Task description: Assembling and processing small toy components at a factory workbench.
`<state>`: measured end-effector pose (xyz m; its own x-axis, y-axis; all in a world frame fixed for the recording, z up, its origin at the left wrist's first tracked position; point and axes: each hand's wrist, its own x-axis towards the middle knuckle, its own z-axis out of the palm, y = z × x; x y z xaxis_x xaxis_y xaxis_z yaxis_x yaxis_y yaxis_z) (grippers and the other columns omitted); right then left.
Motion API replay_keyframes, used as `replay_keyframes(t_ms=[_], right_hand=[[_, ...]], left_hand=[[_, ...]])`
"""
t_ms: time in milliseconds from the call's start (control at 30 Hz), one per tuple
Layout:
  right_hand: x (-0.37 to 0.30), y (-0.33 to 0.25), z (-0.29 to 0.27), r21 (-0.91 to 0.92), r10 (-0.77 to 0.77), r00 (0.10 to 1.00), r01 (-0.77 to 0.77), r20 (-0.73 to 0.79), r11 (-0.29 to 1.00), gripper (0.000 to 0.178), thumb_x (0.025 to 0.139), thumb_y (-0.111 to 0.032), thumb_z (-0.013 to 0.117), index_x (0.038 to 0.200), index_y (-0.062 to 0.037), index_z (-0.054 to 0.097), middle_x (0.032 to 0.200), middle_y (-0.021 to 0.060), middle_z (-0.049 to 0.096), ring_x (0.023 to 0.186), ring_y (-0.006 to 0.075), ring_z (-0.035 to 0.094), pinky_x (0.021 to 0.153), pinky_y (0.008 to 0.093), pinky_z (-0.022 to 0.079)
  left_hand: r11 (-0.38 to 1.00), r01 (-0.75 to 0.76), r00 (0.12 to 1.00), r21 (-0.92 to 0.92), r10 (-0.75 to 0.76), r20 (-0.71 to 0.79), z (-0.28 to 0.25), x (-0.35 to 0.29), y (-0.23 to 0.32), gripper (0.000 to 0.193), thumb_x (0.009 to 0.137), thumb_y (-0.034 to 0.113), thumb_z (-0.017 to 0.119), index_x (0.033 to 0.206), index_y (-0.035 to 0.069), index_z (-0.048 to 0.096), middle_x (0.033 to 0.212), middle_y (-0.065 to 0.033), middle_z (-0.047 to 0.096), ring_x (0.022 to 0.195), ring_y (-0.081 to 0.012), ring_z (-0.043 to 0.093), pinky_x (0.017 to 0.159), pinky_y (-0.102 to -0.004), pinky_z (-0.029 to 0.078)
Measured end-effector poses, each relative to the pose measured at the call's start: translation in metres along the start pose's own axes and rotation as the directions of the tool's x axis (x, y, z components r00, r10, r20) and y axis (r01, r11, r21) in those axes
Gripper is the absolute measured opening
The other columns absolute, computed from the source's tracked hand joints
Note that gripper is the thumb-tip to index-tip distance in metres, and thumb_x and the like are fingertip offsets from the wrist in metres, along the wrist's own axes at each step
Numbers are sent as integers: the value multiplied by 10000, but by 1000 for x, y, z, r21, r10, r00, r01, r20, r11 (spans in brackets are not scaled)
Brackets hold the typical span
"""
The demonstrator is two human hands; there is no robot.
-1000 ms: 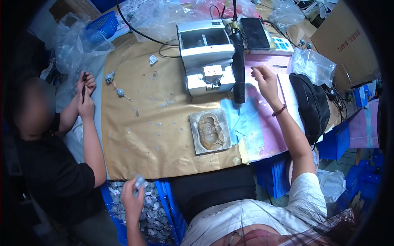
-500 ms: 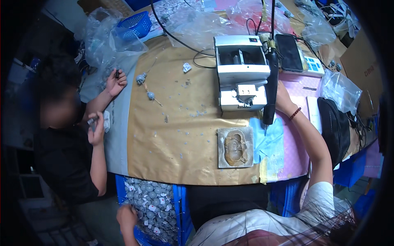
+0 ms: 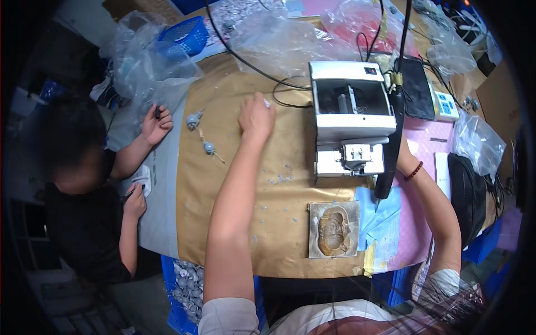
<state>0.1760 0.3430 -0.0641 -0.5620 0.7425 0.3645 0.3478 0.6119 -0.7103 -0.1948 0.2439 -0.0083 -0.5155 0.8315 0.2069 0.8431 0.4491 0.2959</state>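
Note:
My left hand is stretched far over the gold-brown table cover, its fingers closed on a small white plastic part whose edge peeks out beside them. My right hand is behind a hanging black electric screwdriver, on the right of a white screw feeder; its fingers are hidden. Close to the table's front edge lies a square fixture block with a rounded brown hollow. Left of my left hand are two small grey round parts with wires.
A co-worker sits at the left, holding a small dark thing. Below the table edge stands a blue bin of grey parts. Clear plastic bags and a blue basket lie at the back; a black pouch is at right.
My left hand has come up from the bin of grey parts to the far table and closed on the white part lying there. The whole view has shifted slightly; my right hand stays by the feeder.

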Motion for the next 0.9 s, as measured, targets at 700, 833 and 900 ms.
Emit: replay_keyframes(t_ms=[700,833,900], right_hand=[[-38,-56,-75,372,245,948,-157,-203,915,122,921,-22,671,1041,-5,686,1023,32,693,870,81,655,761,231,534],[-75,-144,-51,289,-180,976,139,121,947,285,822,76,669,1081,-38,700,997,77,665,927,214,649,804,319,527],[-94,-182,-19,336,-254,936,163,246,928,283,790,59,707,1054,-44,703,952,85,652,890,257,634,779,358,520]], left_hand=[[653,-367,774,-663,609,172,-59,-247,62,143,753,56,747,885,92,703,1043,-27,679,1158,-317,537,1020,-431,424],[685,-329,747,-651,610,265,-61,-243,57,252,748,71,729,980,125,646,1127,-22,623,1215,-316,471,1033,-475,347],[719,-285,825,-634,521,219,-59,-251,62,318,745,80,745,1036,122,623,1212,-73,565,1225,-332,453,1033,-478,348]])
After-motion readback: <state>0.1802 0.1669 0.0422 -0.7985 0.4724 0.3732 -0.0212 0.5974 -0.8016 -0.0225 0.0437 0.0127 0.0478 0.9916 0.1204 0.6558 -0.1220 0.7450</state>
